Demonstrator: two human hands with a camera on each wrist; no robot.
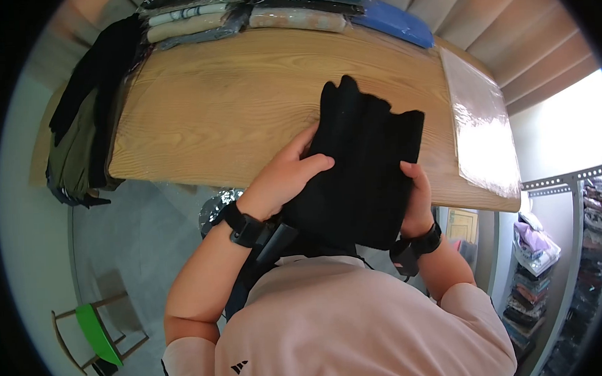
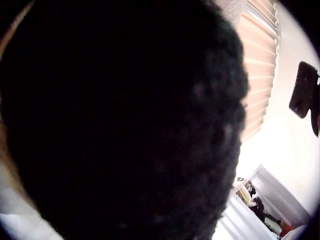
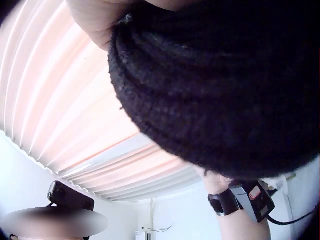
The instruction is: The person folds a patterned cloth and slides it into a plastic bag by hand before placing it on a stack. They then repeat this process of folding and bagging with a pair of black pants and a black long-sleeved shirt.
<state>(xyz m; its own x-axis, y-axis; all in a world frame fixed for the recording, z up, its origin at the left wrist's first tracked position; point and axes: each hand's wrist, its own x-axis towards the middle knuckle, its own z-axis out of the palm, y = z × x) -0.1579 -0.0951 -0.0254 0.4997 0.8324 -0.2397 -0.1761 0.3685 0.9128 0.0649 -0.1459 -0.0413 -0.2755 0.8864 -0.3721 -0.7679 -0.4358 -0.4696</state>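
Folded black cloth (image 1: 361,172) is held up in front of the chest, over the table's near edge, its upper edge wavy. At its left side my left hand (image 1: 280,179) grips it, thumb lying on the front and fingers behind. The right hand (image 1: 417,200) pinches the opposite side, thumb on the front. Black fabric (image 2: 125,120) fills most of the left wrist view and hides that hand. In the right wrist view, part of the right hand (image 3: 97,22) holds the bulging cloth (image 3: 215,100).
The wooden table (image 1: 210,104) carries bagged folded garments (image 1: 293,19) along its back and a clear plastic sheet (image 1: 483,126) at its right. Dark clothes (image 1: 96,109) hang over its left end. A green chair (image 1: 98,334) stands lower left; shelves (image 1: 576,263) stand right.
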